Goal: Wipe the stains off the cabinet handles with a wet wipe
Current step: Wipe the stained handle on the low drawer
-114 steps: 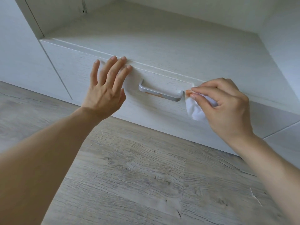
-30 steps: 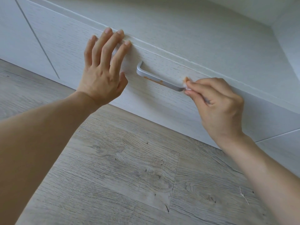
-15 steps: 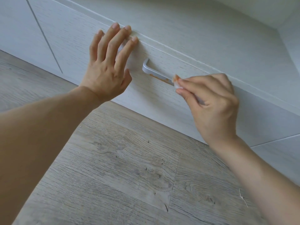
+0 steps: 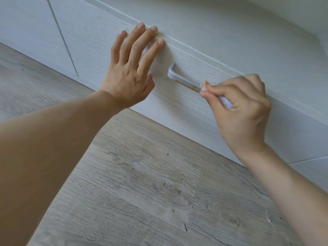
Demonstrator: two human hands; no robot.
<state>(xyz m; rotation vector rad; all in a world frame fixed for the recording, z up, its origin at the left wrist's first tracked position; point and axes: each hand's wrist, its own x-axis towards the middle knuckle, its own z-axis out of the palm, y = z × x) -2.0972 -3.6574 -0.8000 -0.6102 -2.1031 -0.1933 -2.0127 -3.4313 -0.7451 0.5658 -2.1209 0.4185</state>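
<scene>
Left hand [image 4: 127, 75] rests flat, fingers straight, on a white drawer front [image 4: 177, 107]; right hand [image 4: 243, 110] pinches a wet wipe [image 4: 225, 102] against the silver handle [image 4: 179, 78]. Orange stains [image 4: 188, 86] mark the handle's underside.

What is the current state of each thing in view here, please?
drawer: closed, braced by the left hand.
handle: orange stains on its lower edge, partly wiped.
wet wipe: bunched up, pressed on the handle.
left hand: flat, fingers straight, on the drawer front.
right hand: pinches the wet wipe.
</scene>
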